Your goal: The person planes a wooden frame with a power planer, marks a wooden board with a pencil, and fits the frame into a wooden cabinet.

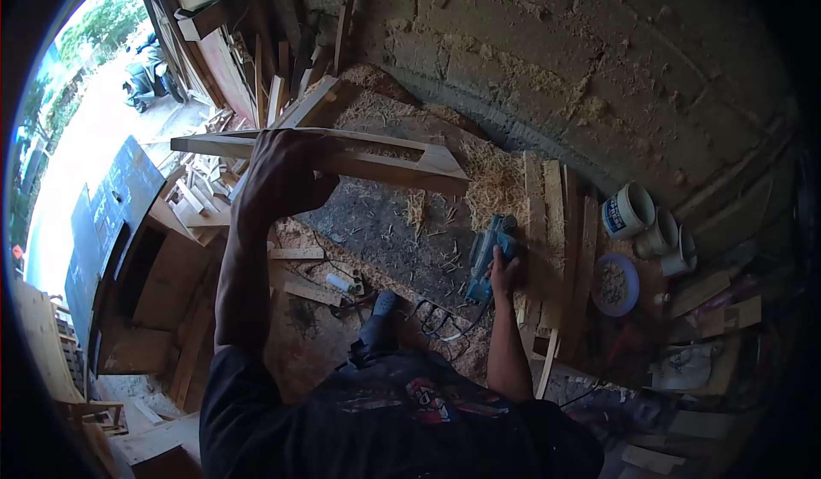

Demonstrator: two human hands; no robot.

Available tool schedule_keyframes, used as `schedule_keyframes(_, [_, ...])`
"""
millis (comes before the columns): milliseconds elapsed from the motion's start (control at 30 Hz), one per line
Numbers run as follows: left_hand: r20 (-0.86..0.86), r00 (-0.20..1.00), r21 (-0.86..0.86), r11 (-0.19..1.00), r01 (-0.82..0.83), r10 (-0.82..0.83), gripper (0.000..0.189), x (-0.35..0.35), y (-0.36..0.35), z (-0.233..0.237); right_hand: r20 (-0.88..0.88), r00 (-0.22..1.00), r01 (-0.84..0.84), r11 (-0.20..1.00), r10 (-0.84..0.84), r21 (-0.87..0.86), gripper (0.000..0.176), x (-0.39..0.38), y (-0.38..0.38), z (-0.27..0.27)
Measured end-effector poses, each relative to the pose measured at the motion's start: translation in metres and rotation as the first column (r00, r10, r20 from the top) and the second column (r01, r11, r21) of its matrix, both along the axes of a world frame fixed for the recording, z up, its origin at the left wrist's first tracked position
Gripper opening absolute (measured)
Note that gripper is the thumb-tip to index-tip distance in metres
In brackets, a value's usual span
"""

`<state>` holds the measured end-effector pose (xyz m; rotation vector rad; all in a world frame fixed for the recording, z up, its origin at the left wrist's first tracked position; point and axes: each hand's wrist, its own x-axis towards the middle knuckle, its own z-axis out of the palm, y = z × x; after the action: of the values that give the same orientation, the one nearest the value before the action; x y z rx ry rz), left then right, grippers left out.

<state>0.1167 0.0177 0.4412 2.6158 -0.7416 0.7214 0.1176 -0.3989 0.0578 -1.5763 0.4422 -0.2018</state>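
Observation:
Raised in front of me, my left hand (286, 167) is closed around a narrow wooden frame (395, 168), made of pale strips with a long slot between them. The frame is held up above the work surface, roughly level across the view. Lower and to the right, my right hand (503, 271) grips the handle of a teal electric planer (481, 261). The planer rests on the shaving-strewn surface beside some wooden boards, and its dark cord (479, 315) trails back toward me.
Wood shavings (492, 180) lie heaped along the block wall (547, 68). White buckets (629, 211) and a pale bowl of shavings (615, 285) stand at right. Offcuts (201, 192) and a dark-topped cabinet (120, 205) are at left. A white bottle (340, 283) lies near my foot.

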Motion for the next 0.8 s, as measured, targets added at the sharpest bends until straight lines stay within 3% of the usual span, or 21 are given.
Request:
schedule_keyframes(133, [-0.001, 1.0, 0.016, 1.0, -0.01, 0.01, 0.035, 0.003, 0.0, 0.001, 0.006, 1.0, 0.004, 1.0, -0.004, -0.002, 0.048, 0.001, -0.002, -0.002])
schedule_keyframes(200, [-0.019, 0.999, 0.027, 0.999, -0.028, 0.029, 0.035, 0.005, 0.001, -0.001, 0.034, 0.999, 0.015, 0.992, -0.01, -0.126, 0.044, 0.0, -0.001, -0.001])
schedule_keyframes(267, [0.135, 0.991, 0.031, 0.999, 0.019, -0.023, 0.024, 0.007, 0.004, -0.009, -0.008, 0.998, 0.049, 0.938, -0.055, -0.344, 0.043, 0.004, -0.004, -0.008])
schedule_keyframes(333, [0.08, 0.996, 0.004, 1.0, 0.029, -0.029, 0.02, 0.006, 0.009, -0.014, -0.01, 0.999, 0.033, 0.992, -0.034, -0.12, 0.043, 0.004, 0.001, 0.001])
schedule_keyframes(433, [0.083, 0.995, 0.045, 0.997, -0.066, 0.062, 0.016, 0.005, 0.013, -0.021, -0.022, 1.0, -0.02, 0.996, 0.018, -0.091, 0.043, 0.005, 0.003, 0.004])
schedule_keyframes(500, [0.134, 0.99, 0.013, 0.999, 0.033, -0.034, 0.012, 0.005, 0.014, -0.024, 0.031, 0.999, 0.022, 1.0, -0.022, 0.004, 0.044, 0.006, -0.001, 0.0])
schedule_keyframes(633, [0.115, 0.993, 0.036, 0.999, 0.005, -0.009, 0.011, -0.003, 0.012, -0.022, -0.007, 1.0, 0.005, 1.0, -0.005, 0.003, 0.043, 0.006, -0.003, 0.002])
schedule_keyframes(700, [-0.067, 0.993, 0.07, 0.994, -0.088, 0.092, 0.031, -0.012, 0.013, -0.014, 0.019, 1.0, 0.012, 0.998, -0.011, -0.058, 0.051, 0.001, 0.002, 0.009])
schedule_keyframes(733, [-0.065, 0.994, 0.068, 0.994, -0.082, 0.087, 0.031, -0.012, 0.015, -0.014, 0.021, 1.0, 0.018, 0.998, -0.017, -0.06, 0.051, -0.001, 0.002, 0.01])
schedule_keyframes(800, [0.272, 0.96, -0.052, 0.997, -0.057, 0.069, 0.01, -0.009, 0.019, -0.013, -0.024, 1.0, 0.003, 0.996, -0.005, -0.091, 0.051, 0.0, 0.003, 0.015])
